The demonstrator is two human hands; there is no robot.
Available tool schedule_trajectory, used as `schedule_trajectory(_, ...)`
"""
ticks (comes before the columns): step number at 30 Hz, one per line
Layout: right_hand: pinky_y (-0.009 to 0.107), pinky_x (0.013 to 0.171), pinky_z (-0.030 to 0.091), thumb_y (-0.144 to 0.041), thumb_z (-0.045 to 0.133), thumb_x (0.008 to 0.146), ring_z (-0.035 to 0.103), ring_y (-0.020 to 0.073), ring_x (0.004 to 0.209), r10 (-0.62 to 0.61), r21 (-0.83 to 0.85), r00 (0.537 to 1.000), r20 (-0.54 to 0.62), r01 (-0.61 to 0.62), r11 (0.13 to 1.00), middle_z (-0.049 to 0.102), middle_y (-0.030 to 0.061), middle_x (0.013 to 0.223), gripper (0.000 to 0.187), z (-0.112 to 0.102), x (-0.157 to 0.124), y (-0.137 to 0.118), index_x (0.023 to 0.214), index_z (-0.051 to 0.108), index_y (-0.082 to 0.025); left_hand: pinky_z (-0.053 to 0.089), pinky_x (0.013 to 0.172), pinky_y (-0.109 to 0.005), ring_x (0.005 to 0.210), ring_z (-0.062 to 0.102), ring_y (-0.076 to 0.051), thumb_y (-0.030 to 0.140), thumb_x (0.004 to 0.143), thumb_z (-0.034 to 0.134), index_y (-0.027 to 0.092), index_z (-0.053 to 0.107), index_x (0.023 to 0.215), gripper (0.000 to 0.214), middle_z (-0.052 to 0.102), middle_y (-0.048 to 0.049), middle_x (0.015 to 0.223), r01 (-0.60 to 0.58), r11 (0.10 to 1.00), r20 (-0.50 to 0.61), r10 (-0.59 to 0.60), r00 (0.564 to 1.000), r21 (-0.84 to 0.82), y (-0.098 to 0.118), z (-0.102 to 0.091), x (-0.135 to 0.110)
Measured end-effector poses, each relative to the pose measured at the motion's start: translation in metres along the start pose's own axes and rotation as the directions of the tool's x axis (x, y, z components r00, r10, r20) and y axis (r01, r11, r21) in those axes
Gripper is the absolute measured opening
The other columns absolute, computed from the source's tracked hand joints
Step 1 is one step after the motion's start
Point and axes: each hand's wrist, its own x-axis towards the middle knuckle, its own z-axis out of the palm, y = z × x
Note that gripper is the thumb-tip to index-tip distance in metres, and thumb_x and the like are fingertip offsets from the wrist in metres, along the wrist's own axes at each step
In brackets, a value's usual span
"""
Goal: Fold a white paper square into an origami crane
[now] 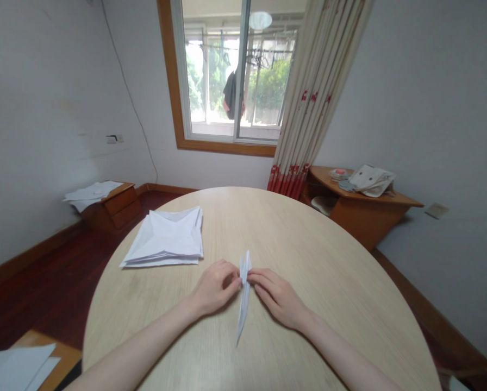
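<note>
A narrow folded white paper (242,309) stands on edge near the middle of the round wooden table (317,239), its long pointed end towards me. My left hand (216,289) pinches it from the left, thumb and fingertips brought together at its side. From the right, the fingertips of my right hand (282,298) press against the same paper. Its upper part shows several thin layers close together. To the left, beyond my left hand, lies a pile of creased white paper sheets (168,236).
A small cabinet (123,206) with papers stands at the left wall. On the right, a corner desk (361,217) holds a white cloth bag (373,179). More white paper (17,366) lies on a wooden surface at lower left. A curtain (308,98) hangs beside the window.
</note>
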Motion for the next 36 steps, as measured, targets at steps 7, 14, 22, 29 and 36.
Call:
schedule_trajectory(7, 0.041, 0.100, 0.045, -0.020, 0.038, 0.097, 0.052, 0.0199, 0.120, -0.006, -0.027, 0.998, 0.061, 0.008, 1.000, 0.057, 0.0079, 0.132, 0.038, -0.001, 0.000, -0.001, 0.132, 0.050, -0.026, 0.038, 0.062, -0.028, 0.065, 0.050, -0.016, 0.047, 0.089, 0.051, 0.020, 0.044, 0.066, 0.036, 0.053, 0.0007, 0.067, 0.146, 0.986, -0.043, -0.143, 0.989, 0.086, -0.002, 0.001, 0.002)
schedule_trajectory(14, 0.044, 0.104, 0.042, -0.020, 0.039, 0.097, 0.048, 0.0205, 0.126, -0.012, -0.063, 0.993, 0.116, 0.020, 0.998, 0.050, 0.0064, 0.140, 0.045, 0.000, 0.000, 0.001, 0.141, 0.041, -0.029, 0.039, 0.065, -0.029, 0.069, 0.053, -0.018, 0.034, 0.087, 0.052, 0.020, 0.048, 0.077, 0.018, 0.057, -0.0003, 0.073, 0.174, 0.974, -0.062, -0.167, 0.984, 0.146, -0.003, 0.000, 0.003)
schedule_trajectory(22, 0.043, 0.105, 0.042, -0.021, 0.041, 0.096, 0.045, 0.0207, 0.129, -0.005, -0.075, 0.992, 0.123, 0.014, 0.997, 0.048, 0.0079, 0.143, 0.043, 0.002, -0.002, 0.004, 0.139, 0.044, -0.024, 0.038, 0.070, -0.033, 0.072, 0.056, -0.020, 0.017, 0.084, 0.051, 0.019, 0.052, 0.085, 0.003, 0.060, -0.0001, 0.074, 0.135, 0.961, 0.027, -0.146, 0.989, 0.240, -0.007, 0.001, 0.003)
schedule_trajectory(29, 0.046, 0.104, 0.043, -0.021, 0.042, 0.096, 0.047, 0.0223, 0.128, -0.018, -0.092, 0.995, 0.102, 0.028, 0.995, 0.052, 0.0070, 0.139, 0.043, 0.002, 0.000, 0.003, 0.139, 0.045, -0.027, 0.042, 0.079, -0.035, 0.089, 0.055, -0.022, 0.017, 0.083, 0.055, 0.020, 0.059, 0.086, 0.007, 0.061, -0.0045, 0.092, 0.010, 0.978, 0.019, -0.014, 1.000, 0.209, -0.011, -0.004, 0.004)
schedule_trajectory(36, 0.047, 0.103, 0.044, -0.016, 0.042, 0.095, 0.046, 0.0233, 0.128, -0.063, -0.087, 0.994, 0.089, 0.071, 0.994, 0.055, 0.0077, 0.137, 0.044, 0.005, 0.000, 0.005, 0.137, 0.048, -0.025, 0.047, 0.087, -0.034, 0.095, 0.057, -0.020, 0.006, 0.080, 0.045, 0.020, 0.059, 0.091, 0.022, 0.062, -0.0063, 0.098, -0.037, 0.999, 0.101, 0.040, 0.994, -0.031, -0.014, -0.004, 0.003)
